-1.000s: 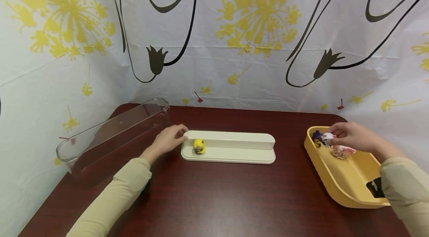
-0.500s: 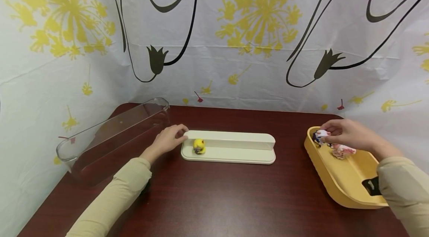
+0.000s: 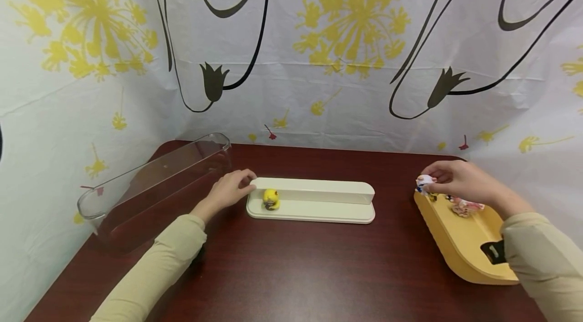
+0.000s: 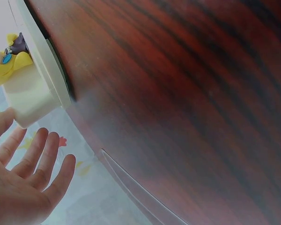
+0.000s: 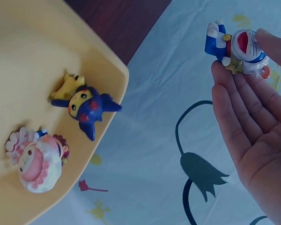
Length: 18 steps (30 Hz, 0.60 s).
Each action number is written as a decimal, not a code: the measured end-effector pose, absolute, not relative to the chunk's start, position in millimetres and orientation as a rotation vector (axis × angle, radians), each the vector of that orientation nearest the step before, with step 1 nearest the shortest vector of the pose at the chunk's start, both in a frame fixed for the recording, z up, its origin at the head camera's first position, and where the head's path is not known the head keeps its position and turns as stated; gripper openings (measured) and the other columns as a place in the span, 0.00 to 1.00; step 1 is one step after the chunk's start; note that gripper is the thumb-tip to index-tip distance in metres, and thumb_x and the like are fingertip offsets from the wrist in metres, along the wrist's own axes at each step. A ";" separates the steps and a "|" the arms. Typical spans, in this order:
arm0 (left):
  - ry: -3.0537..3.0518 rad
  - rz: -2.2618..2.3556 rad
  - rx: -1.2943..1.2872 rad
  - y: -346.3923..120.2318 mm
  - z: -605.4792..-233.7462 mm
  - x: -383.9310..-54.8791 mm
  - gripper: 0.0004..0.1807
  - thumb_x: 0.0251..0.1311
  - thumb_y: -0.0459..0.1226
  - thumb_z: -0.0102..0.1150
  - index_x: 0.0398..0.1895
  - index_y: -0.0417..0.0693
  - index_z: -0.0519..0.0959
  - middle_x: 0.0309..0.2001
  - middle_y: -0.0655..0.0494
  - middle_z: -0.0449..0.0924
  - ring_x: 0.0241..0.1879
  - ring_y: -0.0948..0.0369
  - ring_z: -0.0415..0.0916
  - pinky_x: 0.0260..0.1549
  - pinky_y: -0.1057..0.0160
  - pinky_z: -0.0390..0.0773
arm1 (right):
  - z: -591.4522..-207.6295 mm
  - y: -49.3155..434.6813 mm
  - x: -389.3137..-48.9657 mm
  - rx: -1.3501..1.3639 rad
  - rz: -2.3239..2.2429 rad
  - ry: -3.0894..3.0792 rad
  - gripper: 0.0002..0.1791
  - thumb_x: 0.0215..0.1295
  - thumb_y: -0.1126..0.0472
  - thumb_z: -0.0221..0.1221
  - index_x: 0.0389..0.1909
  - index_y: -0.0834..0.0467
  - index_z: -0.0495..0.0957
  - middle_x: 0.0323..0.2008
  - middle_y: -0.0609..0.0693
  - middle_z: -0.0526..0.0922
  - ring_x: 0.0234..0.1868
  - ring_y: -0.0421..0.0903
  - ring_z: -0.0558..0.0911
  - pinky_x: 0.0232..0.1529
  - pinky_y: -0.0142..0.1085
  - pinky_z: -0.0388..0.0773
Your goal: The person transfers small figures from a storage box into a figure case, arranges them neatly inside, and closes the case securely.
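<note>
In my right hand [image 3: 466, 184] I pinch a small blue-and-white cat figurine [image 5: 241, 49] between thumb and fingertips, lifted at the far left corner of the yellow tray [image 3: 439, 233]. Inside that tray lie a purple-hooded yellow figurine [image 5: 86, 103] and a pink-and-white figurine [image 5: 40, 166]. My left hand [image 3: 231, 189], with its fingers loosely extended, touches the left end of a cream stepped stand [image 3: 319, 210]. A yellow figurine [image 3: 271, 199] stands on the lower step near the stand's left end.
A long transparent cover [image 3: 155, 185] rests on the left of the dark wooden table [image 3: 291, 266]. A black item [image 3: 494, 252] is in the yellow tray by the right sleeve. A white patterned curtain [image 3: 291, 109] hangs behind and beside the table.
My right hand has moved left and slightly up with the cat figurine, from inside the tray to its far left rim. My left hand stays on the stand's end.
</note>
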State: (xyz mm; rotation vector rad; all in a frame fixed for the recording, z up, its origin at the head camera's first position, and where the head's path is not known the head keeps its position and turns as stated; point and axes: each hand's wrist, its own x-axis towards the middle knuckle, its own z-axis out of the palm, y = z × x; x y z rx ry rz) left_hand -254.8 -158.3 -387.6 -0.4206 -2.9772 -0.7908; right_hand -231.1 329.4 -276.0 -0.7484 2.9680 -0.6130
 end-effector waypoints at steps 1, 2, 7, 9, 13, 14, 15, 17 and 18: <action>-2.979 -0.793 -0.417 -158.2 -387.8 -255.1 0.13 0.56 0.44 0.56 0.44 0.53 0.74 0.38 0.55 0.75 0.37 0.57 0.72 0.31 0.55 0.70 | -276.0 327.9 -231.1 -0.748 -0.619 2.967 0.14 0.52 0.55 0.62 0.39 0.56 0.76 0.30 0.42 0.79 0.29 0.35 0.78 0.28 0.33 0.70; -2.978 -0.790 -0.419 -158.2 -387.9 -255.3 0.13 0.56 0.44 0.55 0.45 0.52 0.74 0.38 0.55 0.75 0.37 0.57 0.72 0.31 0.55 0.70 | -276.0 326.5 -231.2 -0.747 -0.627 2.964 0.14 0.52 0.55 0.62 0.38 0.56 0.76 0.30 0.42 0.79 0.29 0.36 0.78 0.28 0.33 0.70; -2.974 -0.791 -0.426 -158.1 -388.0 -255.3 0.13 0.56 0.43 0.56 0.44 0.52 0.74 0.38 0.55 0.75 0.37 0.57 0.72 0.32 0.55 0.70 | -277.5 318.7 -233.4 -0.749 -0.654 2.960 0.14 0.52 0.54 0.62 0.39 0.55 0.76 0.29 0.43 0.79 0.28 0.36 0.78 0.25 0.33 0.70; -2.971 -0.791 -0.426 -158.2 -387.9 -255.0 0.13 0.56 0.43 0.56 0.44 0.53 0.74 0.38 0.55 0.75 0.37 0.57 0.72 0.32 0.54 0.70 | -278.6 315.0 -234.7 -0.749 -0.651 2.964 0.15 0.52 0.53 0.62 0.39 0.55 0.76 0.29 0.43 0.79 0.28 0.37 0.78 0.25 0.33 0.71; -2.974 -0.789 -0.422 -158.3 -387.6 -254.4 0.13 0.56 0.44 0.56 0.44 0.53 0.74 0.38 0.55 0.75 0.38 0.57 0.72 0.32 0.55 0.70 | -281.1 307.2 -236.5 -0.766 -0.645 2.967 0.16 0.52 0.51 0.62 0.39 0.55 0.76 0.30 0.43 0.79 0.30 0.37 0.78 0.26 0.33 0.71; -2.976 -0.789 -0.422 -158.3 -387.3 -254.1 0.13 0.56 0.44 0.56 0.44 0.53 0.74 0.38 0.55 0.75 0.38 0.57 0.72 0.32 0.54 0.70 | -281.9 305.3 -237.0 -0.774 -0.650 2.964 0.15 0.52 0.52 0.62 0.39 0.55 0.77 0.30 0.43 0.79 0.30 0.38 0.78 0.26 0.33 0.71; -2.977 -0.789 -0.422 -158.3 -387.2 -253.9 0.13 0.56 0.44 0.56 0.44 0.53 0.74 0.38 0.55 0.75 0.38 0.58 0.72 0.32 0.55 0.70 | -282.4 303.6 -237.5 -0.784 -0.655 2.959 0.15 0.53 0.52 0.62 0.39 0.55 0.77 0.31 0.43 0.79 0.30 0.38 0.78 0.26 0.33 0.71; -2.979 -0.790 -0.421 -158.5 -386.6 -253.8 0.13 0.56 0.44 0.56 0.44 0.53 0.74 0.38 0.55 0.74 0.38 0.58 0.72 0.32 0.55 0.70 | -284.0 300.0 -238.1 -0.808 -0.667 2.949 0.14 0.53 0.52 0.62 0.38 0.55 0.77 0.30 0.43 0.79 0.30 0.38 0.78 0.27 0.33 0.70; -2.980 -0.791 -0.420 -158.6 -386.3 -253.7 0.13 0.56 0.44 0.56 0.44 0.53 0.74 0.38 0.55 0.74 0.38 0.58 0.72 0.32 0.55 0.70 | -284.8 298.2 -238.2 -0.811 -0.680 2.944 0.14 0.53 0.53 0.62 0.38 0.55 0.76 0.30 0.43 0.79 0.30 0.38 0.78 0.26 0.33 0.70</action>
